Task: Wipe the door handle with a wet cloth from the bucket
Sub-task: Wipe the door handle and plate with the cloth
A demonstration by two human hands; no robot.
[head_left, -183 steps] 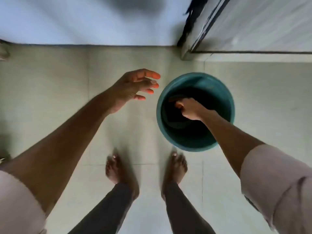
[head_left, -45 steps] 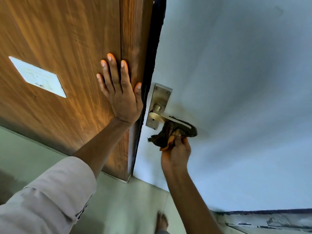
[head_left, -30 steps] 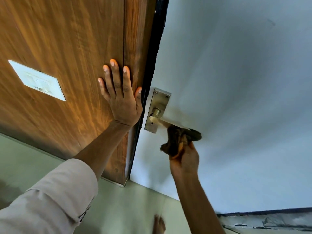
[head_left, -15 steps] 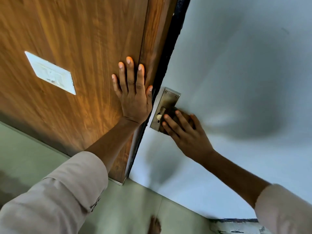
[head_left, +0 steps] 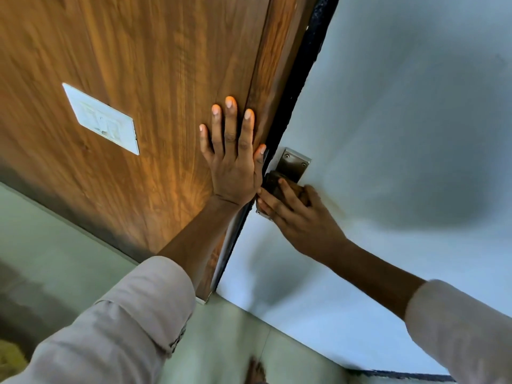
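Observation:
The metal door handle plate (head_left: 294,163) is fixed to the pale grey door (head_left: 401,120), close to its edge. My right hand (head_left: 299,217) presses a dark wet cloth (head_left: 273,182) flat against the lower part of the plate, and the lever is hidden under cloth and fingers. My left hand (head_left: 231,159) lies flat with fingers spread on the brown wooden panel (head_left: 138,79) just left of the handle, holding nothing. The bucket is out of view.
A white switch plate (head_left: 101,119) sits on the wooden panel to the left. A black strip (head_left: 302,76) runs between wood and door. Pale floor tiles (head_left: 227,336) and a bare foot (head_left: 256,372) show at the bottom.
Earlier my right hand dipped into the bucket. Then it rubbed the cloth along the lever from below. It now comes from the right and has slid down the plate, towards the door's edge.

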